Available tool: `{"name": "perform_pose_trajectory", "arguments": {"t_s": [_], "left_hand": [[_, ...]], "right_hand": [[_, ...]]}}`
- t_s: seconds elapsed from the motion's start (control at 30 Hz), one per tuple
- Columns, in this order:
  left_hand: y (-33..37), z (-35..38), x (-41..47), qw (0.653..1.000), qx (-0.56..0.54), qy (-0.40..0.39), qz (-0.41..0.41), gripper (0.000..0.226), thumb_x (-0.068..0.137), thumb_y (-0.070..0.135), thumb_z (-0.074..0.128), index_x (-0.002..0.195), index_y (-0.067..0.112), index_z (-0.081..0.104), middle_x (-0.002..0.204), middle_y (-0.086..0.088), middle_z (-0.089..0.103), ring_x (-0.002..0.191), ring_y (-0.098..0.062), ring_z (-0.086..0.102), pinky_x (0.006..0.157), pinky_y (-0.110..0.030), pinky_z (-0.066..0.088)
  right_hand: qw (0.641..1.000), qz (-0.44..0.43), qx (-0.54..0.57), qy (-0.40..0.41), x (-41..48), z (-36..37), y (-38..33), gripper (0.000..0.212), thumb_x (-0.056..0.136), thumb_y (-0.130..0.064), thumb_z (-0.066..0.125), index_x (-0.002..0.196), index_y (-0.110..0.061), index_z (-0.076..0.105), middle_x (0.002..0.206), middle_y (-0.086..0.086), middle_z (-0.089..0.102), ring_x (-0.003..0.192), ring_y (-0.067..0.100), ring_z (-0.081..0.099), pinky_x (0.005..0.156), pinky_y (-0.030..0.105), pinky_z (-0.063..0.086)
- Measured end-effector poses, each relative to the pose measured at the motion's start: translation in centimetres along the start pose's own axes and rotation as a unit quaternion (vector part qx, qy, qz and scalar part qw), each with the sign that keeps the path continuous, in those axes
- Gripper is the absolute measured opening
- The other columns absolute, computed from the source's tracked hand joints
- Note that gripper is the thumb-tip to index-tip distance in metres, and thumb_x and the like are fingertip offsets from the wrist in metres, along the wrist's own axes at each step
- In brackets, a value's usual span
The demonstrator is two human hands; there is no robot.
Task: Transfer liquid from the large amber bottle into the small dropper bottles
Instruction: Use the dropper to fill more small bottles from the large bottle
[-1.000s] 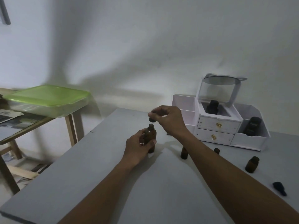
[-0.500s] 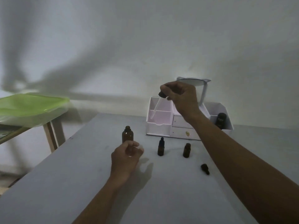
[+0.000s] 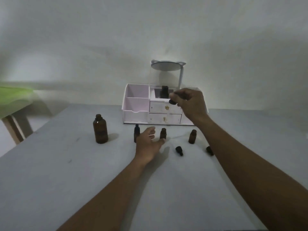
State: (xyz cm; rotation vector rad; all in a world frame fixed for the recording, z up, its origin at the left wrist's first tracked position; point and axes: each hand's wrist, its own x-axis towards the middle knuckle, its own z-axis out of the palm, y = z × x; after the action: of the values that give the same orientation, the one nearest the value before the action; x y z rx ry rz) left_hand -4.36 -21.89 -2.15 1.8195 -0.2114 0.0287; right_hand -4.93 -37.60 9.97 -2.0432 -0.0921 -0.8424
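While the right hand [image 3: 190, 104] still pinches the dropper [image 3: 172, 102], the loose-fingered left hand [image 3: 148, 144] has released the amber bottle [image 3: 100, 129].

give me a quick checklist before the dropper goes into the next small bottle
1. Right hand pinches the dropper: ok.
2. Middle small bottle upright with its mouth uncapped: ok.
3. Left hand steadying that bottle: not ok, it is open beside the bottle with no grip on it.
4. Large amber bottle upright and away from both arms: ok.
5. Liquid in the dropper's pipette: cannot tell, the picture is too dim.
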Motion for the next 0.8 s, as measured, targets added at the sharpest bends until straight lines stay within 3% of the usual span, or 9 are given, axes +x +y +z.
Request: {"name": "perform_pose_trajectory", "arguments": {"t_s": [0.07, 0.3, 0.5, 0.6, 0.7, 0.8], "left_hand": [[-0.1, 0.8, 0.5, 1.0, 0.011, 0.006, -0.003, 0.073, 0.074, 0.023, 0.082, 0.138, 0.014, 0.049, 0.132, -0.003, 0.058, 0.114, -0.016, 0.058, 0.101, -0.032, 0.047], [-0.2, 1.8, 1.8, 0.999, 0.047, 0.01, 0.001, 0.077, 0.071, 0.028, 0.085, 0.137, 0.013, 0.049, 0.131, -0.004, 0.06, 0.115, -0.018, 0.058, 0.101, -0.033, 0.047], [-0.4, 2.2, 2.5, 0.998, 0.051, 0.013, 0.016, 0.073, 0.069, 0.025, 0.086, 0.133, 0.013, 0.054, 0.125, -0.002, 0.064, 0.109, -0.016, 0.062, 0.099, -0.032, 0.049], [-0.4, 2.4, 2.8, 0.998, 0.056, 0.016, 0.029, 0.061, 0.069, 0.022, 0.086, 0.125, 0.013, 0.062, 0.116, -0.001, 0.069, 0.103, -0.016, 0.065, 0.099, -0.035, 0.05], [-0.7, 2.5, 2.9, 0.998, 0.047, 0.016, 0.042, 0.041, 0.069, 0.017, 0.085, 0.108, 0.015, 0.072, 0.101, 0.001, 0.074, 0.093, -0.014, 0.069, 0.095, -0.035, 0.053], [-0.8, 2.5, 3.0, 0.996, 0.065, 0.019, 0.051, 0.035, 0.074, 0.013, 0.081, 0.108, 0.016, 0.073, 0.101, 0.001, 0.074, 0.091, -0.011, 0.069, 0.095, -0.031, 0.052]], "right_hand": [[1.0, 0.021, -0.004, -0.008, -0.4, -0.1, 0.8, 0.02, 0.09, -0.027, 0.074, 0.102, -0.01, 0.077, 0.088, 0.001, 0.079, 0.08, 0.008, 0.075, 0.084, 0.026, 0.059], [0.999, 0.035, -0.014, 0.005, -0.8, 0.3, 2.8, 0.021, 0.089, -0.03, 0.074, 0.102, -0.013, 0.076, 0.086, -0.006, 0.076, 0.069, -0.006, 0.07, 0.072, 0.008, 0.055], [0.999, 0.047, 0.027, 0.009, -0.8, 0.9, 3.0, 0.017, 0.089, -0.023, 0.076, 0.1, -0.01, 0.077, 0.084, -0.001, 0.076, 0.077, 0.009, 0.076, 0.08, 0.028, 0.062], [0.999, 0.039, 0.012, 0.004, -0.6, 1.4, 3.4, 0.016, 0.088, -0.025, 0.076, 0.099, -0.014, 0.077, 0.085, -0.004, 0.076, 0.079, 0.01, 0.075, 0.082, 0.031, 0.062], [0.999, 0.03, 0.012, -0.011, -0.5, 1.6, 3.8, 0.011, 0.087, -0.025, 0.077, 0.095, -0.017, 0.077, 0.08, -0.011, 0.074, 0.072, -0.001, 0.073, 0.077, 0.021, 0.06], [0.999, 0.02, 0.015, -0.022, -0.5, 1.7, 4.1, 0.01, 0.088, -0.022, 0.076, 0.093, -0.014, 0.077, 0.076, -0.011, 0.073, 0.069, -0.004, 0.072, 0.071, 0.011, 0.056]]}}
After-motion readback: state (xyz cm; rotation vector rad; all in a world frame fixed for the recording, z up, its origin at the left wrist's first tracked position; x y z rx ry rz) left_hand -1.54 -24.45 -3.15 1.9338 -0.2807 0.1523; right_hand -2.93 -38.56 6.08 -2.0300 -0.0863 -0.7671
